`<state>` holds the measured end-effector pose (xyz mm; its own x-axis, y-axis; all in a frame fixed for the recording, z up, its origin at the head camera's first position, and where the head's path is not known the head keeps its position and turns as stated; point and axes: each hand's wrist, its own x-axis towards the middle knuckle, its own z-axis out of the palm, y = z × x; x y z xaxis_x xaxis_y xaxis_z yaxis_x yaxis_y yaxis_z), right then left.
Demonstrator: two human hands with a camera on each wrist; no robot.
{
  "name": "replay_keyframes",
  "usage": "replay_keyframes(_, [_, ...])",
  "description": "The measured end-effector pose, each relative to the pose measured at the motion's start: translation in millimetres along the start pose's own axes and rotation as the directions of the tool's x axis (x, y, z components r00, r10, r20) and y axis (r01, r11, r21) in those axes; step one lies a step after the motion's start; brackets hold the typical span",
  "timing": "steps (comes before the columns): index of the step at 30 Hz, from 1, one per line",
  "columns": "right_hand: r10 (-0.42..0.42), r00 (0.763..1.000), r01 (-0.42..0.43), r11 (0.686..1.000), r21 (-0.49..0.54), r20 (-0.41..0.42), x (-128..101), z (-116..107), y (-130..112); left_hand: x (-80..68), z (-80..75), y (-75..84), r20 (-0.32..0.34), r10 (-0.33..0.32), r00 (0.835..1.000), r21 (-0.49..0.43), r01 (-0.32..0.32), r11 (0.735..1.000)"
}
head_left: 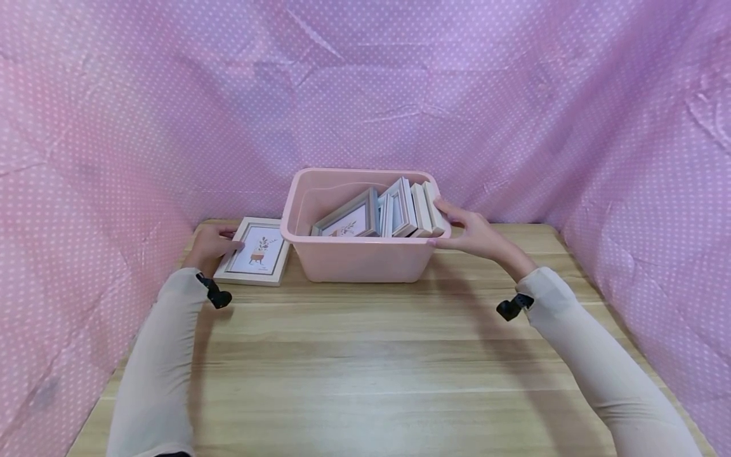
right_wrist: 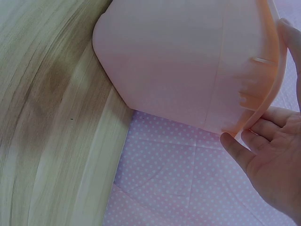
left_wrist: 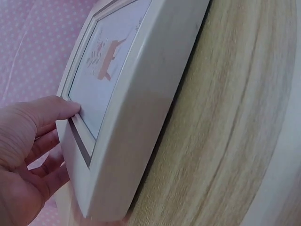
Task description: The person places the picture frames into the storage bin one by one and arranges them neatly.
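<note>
A white picture frame point(head_left: 255, 251) with a plant print lies flat on the wooden table point(head_left: 365, 355), just left of a pink plastic bin point(head_left: 360, 257). My left hand point(head_left: 211, 246) grips the frame's left edge, thumb on top and fingers under it; the left wrist view shows the frame point(left_wrist: 127, 108) and that hand point(left_wrist: 28, 155) up close. My right hand point(head_left: 471, 230) holds the bin's right rim, thumb on the near corner and fingers over the edge by the frames inside. In the right wrist view the right hand point(right_wrist: 270, 157) curls round the bin point(right_wrist: 188, 66) rim.
Several picture frames point(head_left: 388, 214) stand on edge inside the bin, leaning to the right. Pink dotted cloth point(head_left: 365, 95) walls the table on the left, back and right. Bare wood stretches toward me in front of the bin.
</note>
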<state>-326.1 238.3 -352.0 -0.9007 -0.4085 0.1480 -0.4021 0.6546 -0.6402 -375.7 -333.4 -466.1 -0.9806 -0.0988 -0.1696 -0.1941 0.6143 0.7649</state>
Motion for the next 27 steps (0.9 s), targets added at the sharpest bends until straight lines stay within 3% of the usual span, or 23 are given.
replay_keyframes(6, [0.01,1.0,-0.01,1.0,0.004,-0.003,-1,1,-5,-3.0,2.7,3.2,0.018,-0.061,0.998,-0.123,0.063,0.99])
replay_keyframes(11, [0.009,1.0,-0.009,1.0,0.01,0.018,-6,-4,-25,-8.5,1.7,8.3,0.032,-0.051,0.998,-0.196,0.056,0.979])
replay_keyframes(13, [-0.002,1.0,0.001,1.0,0.016,0.017,-7,-4,-28,-9.8,-0.8,10.3,0.028,-0.017,0.999,-0.159,0.021,0.987])
replay_keyframes(15, [-0.009,1.0,0.009,1.0,0.016,0.008,-5,-3,-24,-10.2,-4.7,12.1,0.021,0.037,0.999,-0.057,-0.035,0.998])
replay_keyframes(19, [-0.003,1.0,0.003,1.0,0.002,-0.001,0,-1,-8,-9.9,-12.6,15.3,0.037,0.101,0.994,0.117,-0.105,0.988])
replay_keyframes(23, [0.013,1.0,-0.013,1.0,-0.007,0.005,2,-1,-2,-9.7,-16.6,19.3,0.055,0.063,0.996,0.147,-0.071,0.987])
replay_keyframes(27, [0.026,1.0,-0.026,1.0,0.0,0.011,2,-1,-3,-11.7,-19.2,26.2,0.059,0.085,0.995,0.168,-0.094,0.981])
